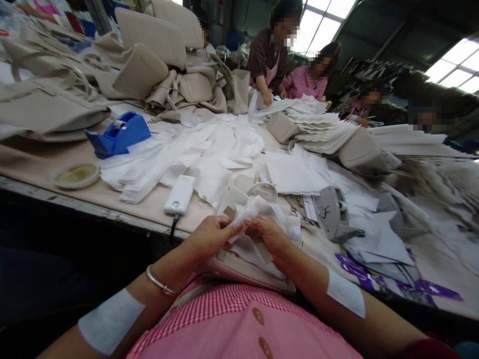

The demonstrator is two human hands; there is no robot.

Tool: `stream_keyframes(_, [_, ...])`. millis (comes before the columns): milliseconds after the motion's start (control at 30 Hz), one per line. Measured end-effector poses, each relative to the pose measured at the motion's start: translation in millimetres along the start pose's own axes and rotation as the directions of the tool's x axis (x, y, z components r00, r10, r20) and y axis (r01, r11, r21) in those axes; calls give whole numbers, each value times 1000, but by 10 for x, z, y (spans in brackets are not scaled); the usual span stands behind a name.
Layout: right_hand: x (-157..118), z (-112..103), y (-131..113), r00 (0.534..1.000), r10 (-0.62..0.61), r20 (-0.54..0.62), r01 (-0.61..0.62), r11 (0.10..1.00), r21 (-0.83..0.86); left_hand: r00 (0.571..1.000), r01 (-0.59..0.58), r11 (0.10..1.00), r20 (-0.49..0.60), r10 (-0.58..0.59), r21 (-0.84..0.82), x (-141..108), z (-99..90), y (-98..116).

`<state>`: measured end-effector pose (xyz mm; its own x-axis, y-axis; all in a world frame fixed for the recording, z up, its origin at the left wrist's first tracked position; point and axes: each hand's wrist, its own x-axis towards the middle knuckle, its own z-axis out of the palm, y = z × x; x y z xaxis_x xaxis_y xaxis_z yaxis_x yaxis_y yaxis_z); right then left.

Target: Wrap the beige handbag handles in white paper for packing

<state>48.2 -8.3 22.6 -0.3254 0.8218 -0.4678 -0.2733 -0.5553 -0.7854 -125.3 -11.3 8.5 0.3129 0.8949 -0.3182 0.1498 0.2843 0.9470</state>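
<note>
At the table's near edge, my left hand (217, 234) pinches a thin white tissue-like sheet (258, 207) between thumb and fingers. My right hand (267, 237) closes on the same sheet from the other side, the fingertips of both hands nearly meeting. A beige strip (264, 251) hangs beside my right fingers. Below the hands, against the apron, lies a beige bag (247, 271), partly covered by white material. Just beyond the hands are a white power bank (179, 194) with a black cable and a roll of clear tape (263, 191).
A blue tape dispenser (121, 134) and a round dish (76, 175) stand at the left. Beige bags (149, 40) pile up behind. White sheets (209, 144) spread across the middle. A grey dispenser (333, 214) sits at the right. Several people (275, 55) work across the table.
</note>
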Motion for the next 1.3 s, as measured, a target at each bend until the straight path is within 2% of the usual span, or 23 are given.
stream_keyframes(100, [2,-12,-1,1000,-7,30,7,1000,-1,1000,11,1000,-14,-11,-10,5,5,5])
stream_keyframes(300, [16,-22,-1,1000,-14,18,15,998,-57,1000,27,998,9,-26,-61,-4,10,75])
stream_keyframes(433, [15,-85,-87,998,-59,10,60,956,-288,999,22,999,35,-21,-35,-8,0,100])
stream_keyframes(567, [-182,-183,-267,995,56,87,-1,845,-534,999,36,998,40,-33,-57,-5,-13,86])
stream_keyframes(633, [-347,-227,-361,997,14,82,47,723,-689,998,50,994,47,-46,-98,9,-17,65])
stream_keyframes(700, [-501,-254,-435,975,-109,191,220,507,-833,997,59,991,55,-53,-121,29,-18,44])
stream_keyframes(767, [-595,-252,-481,893,-161,420,448,230,-864,997,63,992,57,-57,-108,45,-16,32])
stream_keyframes(833, [-600,-210,-506,779,-135,612,616,-18,-788,997,52,997,60,-49,-56,51,-9,36])
stream_keyframes(867, [-568,-172,-517,734,-125,667,654,-134,-745,998,40,999,59,-39,-14,47,-4,43])
stream_keyframes(933, [-451,-68,-555,682,-108,724,656,-347,-670,999,-2,995,44,-2,97,30,10,66])
stream_keyframes(1000, [-286,49,-618,657,-87,749,634,-475,-611,999,-45,975,27,40,218,5,29,94])
stream_keyframes(1033, [-196,101,-656,652,-81,754,633,-490,-599,998,-62,959,18,59,278,-9,38,107])
stream_keyframes(1067, [-106,142,-692,654,-77,753,643,-469,-606,997,-74,939,10,75,337,-21,47,117])
stream_keyframes(1100, [-19,169,-723,668,-77,740,654,-414,-633,996,-80,917,1,87,391,-33,54,124])
stream_keyframes(1233, [246,143,-746,776,-5,630,628,-87,-774,993,-86,853,-23,114,515,-57,65,112])
stream_keyframes(1300, [308,94,-705,790,7,613,613,-31,-790,992,-99,839,-17,127,535,-60,62,99])
